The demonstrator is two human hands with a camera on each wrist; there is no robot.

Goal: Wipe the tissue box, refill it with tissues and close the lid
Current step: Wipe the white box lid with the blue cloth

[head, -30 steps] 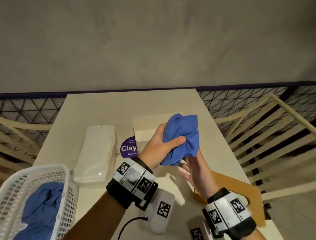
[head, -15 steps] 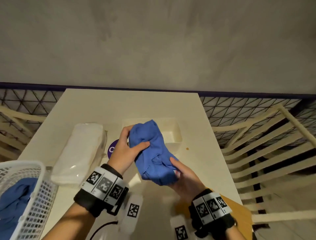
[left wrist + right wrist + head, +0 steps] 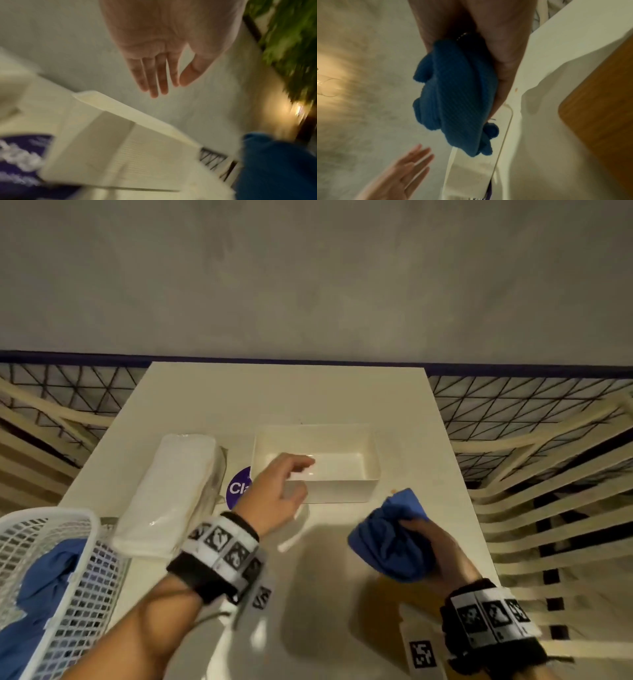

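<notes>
A white open tissue box (image 3: 371,463) sits mid-table with nothing inside; it shows blurred in the left wrist view (image 3: 130,142). My left hand (image 3: 294,479) hovers over its near left corner, fingers straight and empty, as the left wrist view confirms (image 3: 164,81). My right hand (image 3: 428,539) grips a bunched blue cloth (image 3: 390,539) to the right of the box, in front of its corner; the cloth (image 3: 457,97) fills the right wrist view. A wrapped pack of white tissues (image 3: 171,491) lies left of the box. A wooden lid (image 3: 599,101) lies near the table's right front.
A white mesh basket (image 3: 68,594) holding another blue cloth (image 3: 44,583) stands at the front left. A purple round sticker (image 3: 239,487) sits between the pack and the box. Slatted cream chairs (image 3: 548,508) flank the table on the right.
The left hand let go of the blue cloth and moved over the box. The right hand carried the cloth away to the right, leaving the box's inside in view.
</notes>
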